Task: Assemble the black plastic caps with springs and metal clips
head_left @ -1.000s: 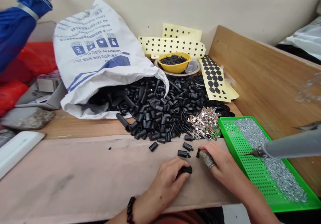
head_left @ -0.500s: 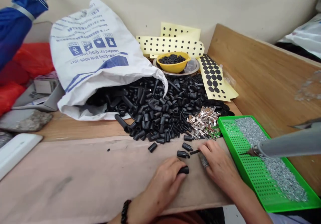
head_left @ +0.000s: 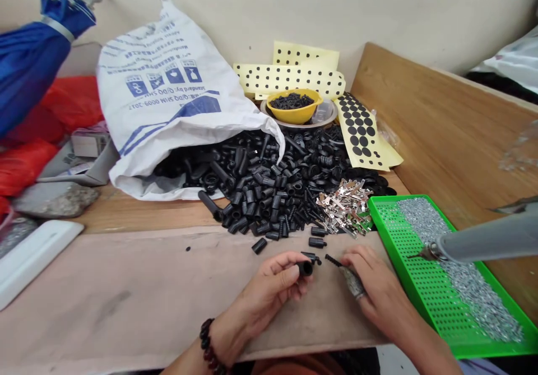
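My left hand [head_left: 267, 288] is closed around a short black plastic tube [head_left: 305, 268], its hollow end turned towards the camera. Between the fingers of my right hand [head_left: 374, 279] is a thin black ribbed stick [head_left: 333, 260], pointing left at the tube but apart from it. Grey wrapping [head_left: 353, 283] covers one digit of that hand. Just beyond the hands, several black cylinders [head_left: 317, 242] lie on the cloth, one partly hidden behind the left hand. Farther back spreads a heap of black plastic parts [head_left: 269, 195], with small metal clips [head_left: 345, 204] at its right edge.
A green perforated tray [head_left: 437, 302] with small silvery pieces stands at the right, a grey screwdriver-like tool [head_left: 483, 240] over it. A white sack [head_left: 168, 95] spills parts. Behind are a yellow bowl [head_left: 296, 114] and yellow sticker sheets [head_left: 290, 78]. A wooden board [head_left: 445, 117] borders the right.
My left hand has turned over, bringing the tube's hollow end into view. My right hand has shifted slightly right and down with the ribbed stick. The camera view has moved a little.
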The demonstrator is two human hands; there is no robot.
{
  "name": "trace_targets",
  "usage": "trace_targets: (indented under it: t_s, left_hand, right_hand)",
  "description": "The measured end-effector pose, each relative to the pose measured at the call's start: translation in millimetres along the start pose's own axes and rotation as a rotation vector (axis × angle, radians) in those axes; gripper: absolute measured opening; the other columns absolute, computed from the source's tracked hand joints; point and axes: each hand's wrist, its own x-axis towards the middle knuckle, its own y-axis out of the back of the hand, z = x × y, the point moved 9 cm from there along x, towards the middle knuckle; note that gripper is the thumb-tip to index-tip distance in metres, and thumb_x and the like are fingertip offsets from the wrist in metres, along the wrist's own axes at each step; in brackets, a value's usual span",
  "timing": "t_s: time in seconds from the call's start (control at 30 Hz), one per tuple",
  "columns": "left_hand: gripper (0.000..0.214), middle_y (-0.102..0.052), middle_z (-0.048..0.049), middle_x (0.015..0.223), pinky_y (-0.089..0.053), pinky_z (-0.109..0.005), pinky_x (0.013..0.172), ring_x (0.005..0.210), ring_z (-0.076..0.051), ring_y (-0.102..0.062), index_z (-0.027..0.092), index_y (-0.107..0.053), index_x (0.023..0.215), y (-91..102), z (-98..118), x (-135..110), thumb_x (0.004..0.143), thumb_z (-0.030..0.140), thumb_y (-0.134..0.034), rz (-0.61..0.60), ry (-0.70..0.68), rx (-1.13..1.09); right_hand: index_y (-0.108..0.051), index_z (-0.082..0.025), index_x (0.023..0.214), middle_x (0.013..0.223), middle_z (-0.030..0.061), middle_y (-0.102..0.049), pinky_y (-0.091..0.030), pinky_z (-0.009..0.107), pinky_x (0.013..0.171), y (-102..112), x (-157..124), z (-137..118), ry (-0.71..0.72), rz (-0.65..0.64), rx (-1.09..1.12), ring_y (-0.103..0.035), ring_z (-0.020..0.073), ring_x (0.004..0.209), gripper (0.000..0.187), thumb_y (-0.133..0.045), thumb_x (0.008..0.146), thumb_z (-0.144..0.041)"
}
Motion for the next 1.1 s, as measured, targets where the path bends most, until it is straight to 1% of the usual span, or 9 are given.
trace_targets:
  t_s: [0.17, 0.3, 0.37, 0.43, 0.53, 0.7, 0.9, 1.0, 1.1]
  left_hand:
    - [0.021, -0.064, -0.0056, 0.072, -0.041, -0.016, 0.053, 0.057, -0.008, -0.057, 0.011, -0.066, 0.088, -12.0, -1, -5, 0.074, 0.025, -0.072, -0.133, 0.007, -0.151]
    - [0.02, -0.06, -0.0051, 0.072, -0.041, -0.016, 0.055, 0.061, -0.008, -0.055, 0.01, -0.067, 0.085, -19.2, -5, -7, 0.074, 0.025, -0.072, -0.178, 0.015, -0.158]
    - [0.021, -0.058, -0.0062, 0.081, -0.043, -0.017, 0.057, 0.068, -0.01, -0.055, 0.01, -0.068, 0.086, -20.0, -4, -8, 0.072, 0.025, -0.073, -0.184, -0.011, -0.149]
    - [0.021, -0.056, -0.0084, 0.1, -0.045, -0.018, 0.059, 0.078, -0.012, -0.054, 0.011, -0.07, 0.087, -19.4, -2, -9, 0.071, 0.025, -0.073, -0.182, -0.042, -0.133]
    - [0.019, -0.05, -0.0103, 0.119, -0.045, -0.017, 0.06, 0.084, -0.013, -0.055, 0.012, -0.07, 0.089, -20.4, -1, -10, 0.074, 0.023, -0.07, -0.189, -0.059, -0.114]
    - [0.019, -0.061, -0.0111, 0.097, -0.045, -0.017, 0.062, 0.078, -0.014, -0.06, 0.009, -0.068, 0.092, -25.1, 1, -12, 0.077, 0.021, -0.067, -0.208, -0.06, -0.185]
    - [0.018, -0.063, -0.01, 0.091, -0.047, -0.022, 0.071, 0.075, -0.014, -0.061, 0.008, -0.068, 0.09, -23.9, 2, -14, 0.076, 0.02, -0.069, -0.226, -0.05, -0.284]
    - [0.015, -0.061, -0.0108, 0.098, -0.048, -0.023, 0.069, 0.08, -0.016, -0.061, 0.009, -0.069, 0.089, -27.4, 1, -17, 0.077, 0.019, -0.067, -0.263, -0.039, -0.27]
    - [0.014, -0.055, -0.0109, 0.11, -0.05, -0.025, 0.068, 0.09, -0.02, -0.059, 0.011, -0.07, 0.087, -29.4, 1, -18, 0.076, 0.02, -0.068, -0.268, -0.037, -0.25]
  right_hand:
    - [-0.045, -0.023, 0.1, 0.097, 0.0048, -0.056, -0.047, 0.03, 0.077, 18, -1, -13, -0.002, -0.017, 0.258, -0.054, 0.0194, 0.092, 0.047, -0.034, 0.061, 0.002]
    - [-0.045, -0.023, 0.101, 0.097, 0.0049, -0.059, -0.049, 0.03, 0.077, 24, 1, -22, 0.017, -0.012, 0.287, -0.057, 0.0193, 0.092, 0.046, -0.035, 0.063, 0.0]
    - [-0.047, -0.022, 0.1, 0.097, 0.0058, -0.06, -0.049, 0.031, 0.076, 25, 2, -30, 0.045, -0.019, 0.23, -0.057, 0.0202, 0.093, 0.048, -0.034, 0.06, 0.001]
    - [-0.048, -0.02, 0.099, 0.097, 0.0066, -0.06, -0.049, 0.032, 0.077, 23, 4, -39, 0.078, -0.041, 0.163, -0.057, 0.0211, 0.093, 0.051, -0.033, 0.055, 0.001]
    - [-0.049, -0.019, 0.098, 0.094, 0.0078, -0.059, -0.049, 0.036, 0.076, 18, 6, -48, 0.104, -0.096, 0.1, -0.057, 0.0224, 0.089, 0.049, -0.033, 0.056, 0.001]
    - [-0.048, -0.019, 0.098, 0.091, 0.0073, -0.058, -0.048, 0.037, 0.076, 13, 8, -51, 0.113, -0.109, 0.144, -0.055, 0.022, 0.087, 0.047, -0.034, 0.058, 0.002]
    - [-0.045, -0.02, 0.098, 0.089, 0.006, -0.06, -0.048, 0.029, 0.072, 15, 11, -56, 0.125, -0.083, 0.279, -0.057, 0.0191, 0.083, 0.04, -0.034, 0.065, -0.001]
    - [-0.045, -0.021, 0.095, 0.084, 0.0039, -0.059, -0.049, 0.026, 0.067, 14, 10, -52, 0.082, -0.102, 0.398, -0.058, 0.0169, 0.077, 0.031, -0.034, 0.071, -0.004]
    - [-0.045, -0.022, 0.101, 0.087, 0.0035, -0.059, -0.049, 0.024, 0.067, 20, 8, -40, 0.03, -0.072, 0.419, -0.059, 0.0163, 0.08, 0.03, -0.034, 0.077, -0.007]
